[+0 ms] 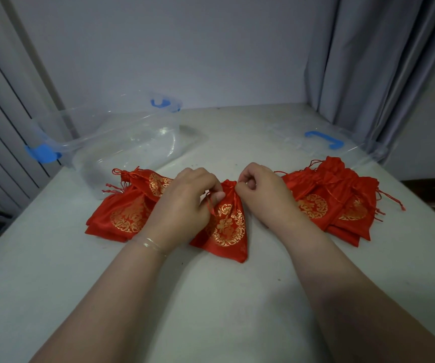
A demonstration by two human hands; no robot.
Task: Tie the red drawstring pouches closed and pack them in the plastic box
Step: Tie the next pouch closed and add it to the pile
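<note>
You are working at the white table (211,297). The clear plastic box (122,142) is standing open at its far left, and the lid (323,142) is lying at far right. Stacks of red pouches are lying left (124,213) and right (334,203) of the centre pouch (226,229). Your left hand (187,203) is pinching the drawstring (211,205) at that pouch's gathered neck; your right hand (260,195) is pinching the neck's opposite side.
</note>
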